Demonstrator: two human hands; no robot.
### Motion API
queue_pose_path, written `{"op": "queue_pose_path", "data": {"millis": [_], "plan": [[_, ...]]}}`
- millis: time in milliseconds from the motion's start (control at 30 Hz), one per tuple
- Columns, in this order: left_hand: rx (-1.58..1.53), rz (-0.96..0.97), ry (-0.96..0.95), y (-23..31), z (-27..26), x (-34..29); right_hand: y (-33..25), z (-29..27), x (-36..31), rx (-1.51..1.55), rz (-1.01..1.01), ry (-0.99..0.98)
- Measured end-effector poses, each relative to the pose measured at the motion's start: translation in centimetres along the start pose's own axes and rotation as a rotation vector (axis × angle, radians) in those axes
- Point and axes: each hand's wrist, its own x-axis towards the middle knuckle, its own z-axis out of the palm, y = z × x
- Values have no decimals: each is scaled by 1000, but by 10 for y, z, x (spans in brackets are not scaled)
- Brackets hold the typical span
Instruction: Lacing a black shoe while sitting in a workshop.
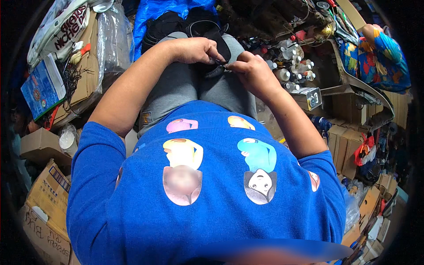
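Observation:
On my lap, over grey trousers [170, 95], lies a black shoe [222, 47]; its dark shape is partly hidden by my hands. My left hand [198, 50] is closed on the shoe's near left side, with thumb and fingertips at its edge. From the right, my right hand [254, 70] pinches thumb and forefinger together at the shoe's right edge, close to the left fingertips. Whatever small thing sits in that pinch is too small to make out. More black footwear [165, 27] lies just beyond my knees, by a blue plastic sheet [148, 13].
Small bottles with white caps [297, 66] crowd the right, beside a small box [308, 98]. Cardboard boxes [346, 145] are stacked farther right, near a person's colourful clothing [382, 59]. At left are a clear plastic-wrapped bundle [114, 39], a blue booklet [43, 86] and cartons [48, 185].

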Motion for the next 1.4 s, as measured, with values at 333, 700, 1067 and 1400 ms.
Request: {"op": "queue_pose_path", "data": {"millis": [333,700,1067,1400], "plan": [[-5,-40,356,-6,12,3,0,-4,34,-47,4,-276],[215,-133,780,17,45,-16,10,5,22,251,198,-158],[9,-744,354,-1,-4,-132,65,-66,-57,1968,192,276],[-1703,222,660,3,-3,-44,23,0,-76,-146,445,-234]]}}
